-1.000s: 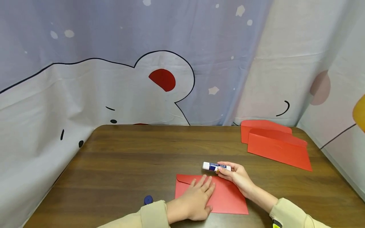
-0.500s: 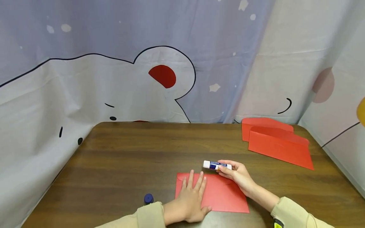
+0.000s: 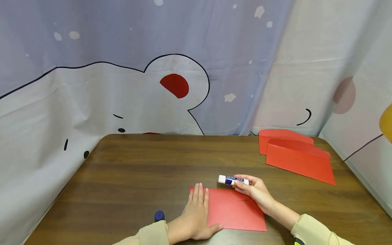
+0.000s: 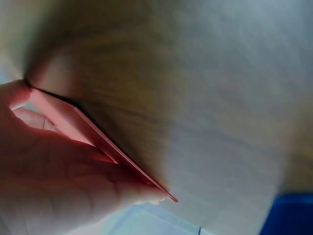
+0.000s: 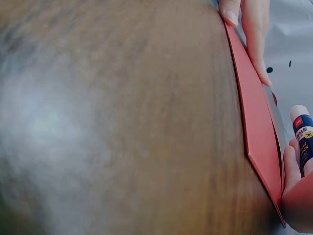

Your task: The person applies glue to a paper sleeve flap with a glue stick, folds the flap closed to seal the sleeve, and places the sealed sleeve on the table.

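Observation:
A red envelope (image 3: 237, 211) lies near the table's front edge, its folded flap along the far side. My left hand (image 3: 196, 214) presses flat on its left end, fingers extended to the far edge and thumb at the near edge. My right hand (image 3: 257, 194) holds a white and blue glue stick (image 3: 226, 180) level at the envelope's far right side. In the right wrist view the glue stick (image 5: 304, 132) shows its label and white end, and the envelope (image 5: 252, 107) appears edge-on. The left wrist view shows the left palm (image 4: 58, 181) over the envelope (image 4: 68, 117).
Left of my left hand, a dark blue cap (image 3: 159, 215) stands on the wooden table (image 3: 128, 177). Two more red envelopes (image 3: 300, 161) overlap at the back right. Behind the table hangs a printed curtain (image 3: 122, 92).
My left hand has slid leftward across the envelope, from its middle to its left end, pressing on it. The right hand keeps hold of the glue stick in nearly the same place.

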Demonstrator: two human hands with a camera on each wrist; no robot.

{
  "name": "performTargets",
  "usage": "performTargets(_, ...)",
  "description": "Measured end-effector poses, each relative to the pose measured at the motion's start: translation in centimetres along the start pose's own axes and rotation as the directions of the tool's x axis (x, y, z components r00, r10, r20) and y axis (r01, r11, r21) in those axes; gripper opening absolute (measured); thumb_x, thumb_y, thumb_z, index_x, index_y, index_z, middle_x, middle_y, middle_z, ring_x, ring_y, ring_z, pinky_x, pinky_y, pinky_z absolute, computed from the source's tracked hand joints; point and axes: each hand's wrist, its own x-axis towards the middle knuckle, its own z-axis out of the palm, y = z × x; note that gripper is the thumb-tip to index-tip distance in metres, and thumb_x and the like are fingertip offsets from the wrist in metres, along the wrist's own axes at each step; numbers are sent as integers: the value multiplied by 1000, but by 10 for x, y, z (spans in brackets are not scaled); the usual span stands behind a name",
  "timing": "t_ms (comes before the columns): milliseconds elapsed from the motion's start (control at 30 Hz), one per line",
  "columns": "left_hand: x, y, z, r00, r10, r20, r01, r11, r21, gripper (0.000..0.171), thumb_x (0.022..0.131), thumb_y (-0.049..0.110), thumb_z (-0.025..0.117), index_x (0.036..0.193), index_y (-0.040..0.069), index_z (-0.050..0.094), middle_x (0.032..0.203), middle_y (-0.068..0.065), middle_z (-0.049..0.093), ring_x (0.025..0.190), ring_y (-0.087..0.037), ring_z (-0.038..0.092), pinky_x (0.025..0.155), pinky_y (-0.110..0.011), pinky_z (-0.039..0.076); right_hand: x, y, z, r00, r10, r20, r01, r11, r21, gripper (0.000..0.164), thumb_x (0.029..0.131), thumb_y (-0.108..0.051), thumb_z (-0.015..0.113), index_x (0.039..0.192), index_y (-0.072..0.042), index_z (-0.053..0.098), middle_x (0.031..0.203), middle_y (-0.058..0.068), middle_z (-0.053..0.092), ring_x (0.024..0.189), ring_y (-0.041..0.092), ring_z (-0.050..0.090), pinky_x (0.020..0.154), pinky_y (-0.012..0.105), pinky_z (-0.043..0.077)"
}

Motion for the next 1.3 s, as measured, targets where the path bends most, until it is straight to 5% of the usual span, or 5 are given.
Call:
performTargets(267,-2,-4,-2,1000,-16,-3,15,998,-54,92,87,68,44,151,3,27,158,-22,19,148,-37,14,118,-47,22,-1,0,1,1000,-12,19,12,1000,-27,54,92,-11,63,134,16,43,110,8,63,90,7,69,87,26,54)
performTargets(533,-5,-7,1,994,-106,38,102,990,97,104,83,82,29,151,3,25,159,-19,18,148,-34,15,120,-50,11,1,4,1,999,0,34,0,1000,-15,55,92,-12,64,134,17,42,106,6,65,91,7,69,87,27,54)
performTargets(1033,-1,-10,-7,989,-134,70,125,985,118,110,77,88,27,151,5,28,158,-19,22,148,-33,17,119,-53,8,2,4,1,1000,-5,-6,4,1000,-13,52,91,-7,63,132,18,44,107,8,63,87,5,68,85,25,54)
performTargets(1300,-4,-10,-4,986,-166,25,158,968,194,116,74,91,23,148,3,34,155,-19,29,146,-33,23,118,-53,11,1,3,0,1000,-3,-13,3,1000,-13,52,90,-7,65,131,17,45,107,8,62,86,6,68,83,24,55)
